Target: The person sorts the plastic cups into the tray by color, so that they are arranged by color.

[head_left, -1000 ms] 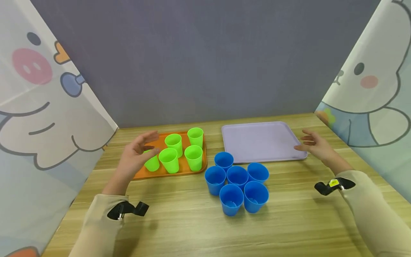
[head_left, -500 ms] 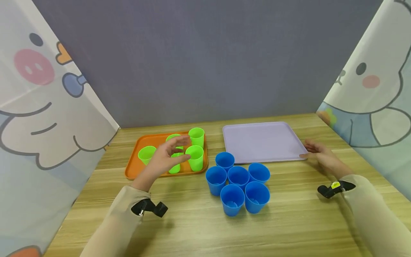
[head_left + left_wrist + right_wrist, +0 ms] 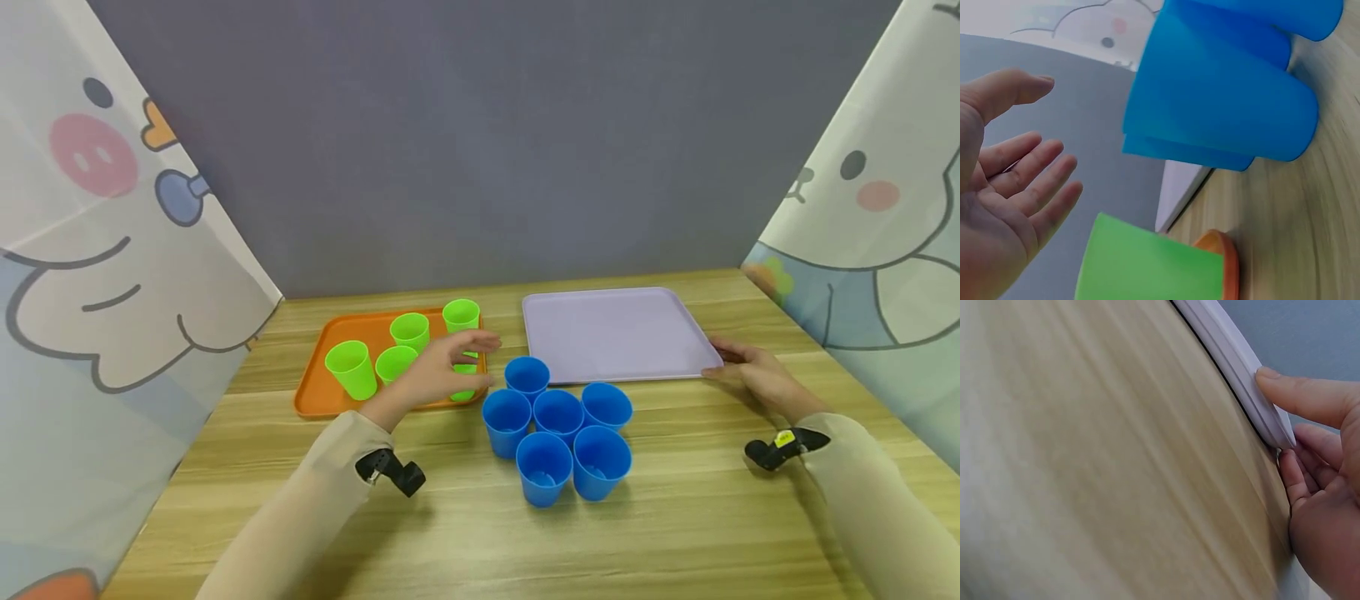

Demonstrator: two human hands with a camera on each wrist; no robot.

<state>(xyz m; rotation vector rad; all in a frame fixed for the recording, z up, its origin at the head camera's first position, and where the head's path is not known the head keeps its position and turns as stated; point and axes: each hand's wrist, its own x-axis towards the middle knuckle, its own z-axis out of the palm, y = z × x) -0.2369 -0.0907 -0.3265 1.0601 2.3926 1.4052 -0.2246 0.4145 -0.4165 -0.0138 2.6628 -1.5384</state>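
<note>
My left hand [image 3: 435,371] hovers over the right part of the orange tray [image 3: 315,383], fingers apart and holding nothing. It partly hides the green cups [image 3: 352,371] there. In the left wrist view, its palm and loosely bent fingers show beside a green cup [image 3: 1147,262], with blue cups [image 3: 1222,87] above. My right hand [image 3: 759,377] grips the near right corner of the lilac tray [image 3: 611,333]. The right wrist view shows the thumb on that tray's rim [image 3: 1229,356] and the other fingers curled at its corner.
Several blue cups [image 3: 543,471] stand upright in a cluster in front of the lilac tray, on the wood-grain table [image 3: 465,542]. A grey panel [image 3: 480,150] closes off the back. Printed cloth walls [image 3: 150,333] flank the table.
My left hand has swept right across the green cups, from the orange tray's left side to its right. My right hand has lowered onto the lilac tray's corner and taken hold of it.
</note>
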